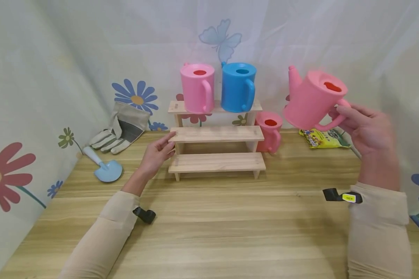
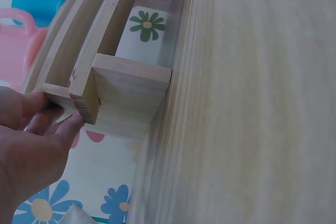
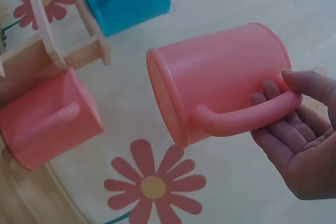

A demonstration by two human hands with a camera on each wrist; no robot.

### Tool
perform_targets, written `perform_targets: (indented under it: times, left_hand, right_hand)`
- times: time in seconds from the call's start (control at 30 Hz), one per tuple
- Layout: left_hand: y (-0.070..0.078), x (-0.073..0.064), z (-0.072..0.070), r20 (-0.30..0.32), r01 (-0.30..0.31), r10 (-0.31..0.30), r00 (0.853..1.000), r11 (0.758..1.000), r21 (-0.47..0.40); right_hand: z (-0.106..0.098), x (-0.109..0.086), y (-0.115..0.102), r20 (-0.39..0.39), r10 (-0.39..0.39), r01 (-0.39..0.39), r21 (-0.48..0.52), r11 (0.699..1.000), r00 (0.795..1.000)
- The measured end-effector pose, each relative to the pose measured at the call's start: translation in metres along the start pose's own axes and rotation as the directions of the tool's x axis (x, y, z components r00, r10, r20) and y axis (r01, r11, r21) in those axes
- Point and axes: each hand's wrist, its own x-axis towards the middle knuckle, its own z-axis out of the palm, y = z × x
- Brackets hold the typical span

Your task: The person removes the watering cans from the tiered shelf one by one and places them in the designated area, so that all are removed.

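My right hand grips the handle of a pink watering can, lifted above the table and tilted, its spout up at the left. In the right wrist view, fingers curl round the upper part of that handle. My left hand pinches the left end of the middle step of a three-step wooden stand; the left wrist view shows thumb and fingers at the board's end. On the top step stand a light pink watering can and a blue watering can, handles toward me.
Another pink watering can stands on the table against the stand's right side. Behind my right hand lies a yellow-green packet. At the left are a work glove and a light blue hand shovel. Flowered curtains enclose the table.
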Motion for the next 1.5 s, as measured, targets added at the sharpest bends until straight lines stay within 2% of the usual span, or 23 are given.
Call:
perform_targets:
  times: [0.2, 0.33, 0.47, 0.63, 0.8, 1.03, 1.3, 1.5]
  left_hand:
    - [-0.001, 0.000, 0.000, -0.002, 0.004, -0.004, 1.000, 1.000, -0.002]
    - [-0.001, 0.000, 0.000, -0.001, -0.003, 0.003, 1.000, 1.000, 0.004]
    - [-0.002, 0.000, 0.000, -0.001, -0.008, 0.008, 1.000, 1.000, 0.015]
    - [-0.001, -0.001, 0.000, -0.003, -0.004, 0.004, 1.000, 1.000, 0.016]
    - [-0.001, -0.001, 0.000, -0.001, 0.001, -0.001, 1.000, 1.000, 0.009]
    - [-0.001, -0.001, -0.001, -0.001, -0.006, 0.006, 1.000, 1.000, 0.016]
    - [-0.001, -0.001, 0.000, 0.006, -0.005, 0.005, 1.000, 1.000, -0.016]
    - [-0.002, 0.000, -0.001, 0.009, -0.003, 0.003, 1.000, 1.000, -0.017]
  right_hand:
    - [-0.015, 0.020, 0.019, -0.105, 0.004, -0.018, -0.127, 0.992, 0.994]
    - [-0.022, 0.029, 0.029, -0.121, 0.035, -0.063, -0.240, 0.969, 0.992]
    - [-0.031, 0.035, 0.038, -0.102, 0.077, -0.104, -0.298, 0.949, 0.992]
    - [-0.039, 0.043, 0.052, -0.033, 0.130, -0.133, -0.343, 0.930, 0.991]
    - [-0.043, 0.049, 0.064, -0.011, 0.191, -0.174, -0.462, 0.870, 0.982]
    - [-0.046, 0.056, 0.082, 0.039, 0.251, -0.198, -0.500, 0.843, 0.967]
    - [-0.043, 0.060, 0.102, -0.030, 0.253, -0.213, -0.639, 0.739, 0.967]
    - [-0.043, 0.063, 0.110, -0.048, 0.252, -0.214, -0.694, 0.687, 0.967]
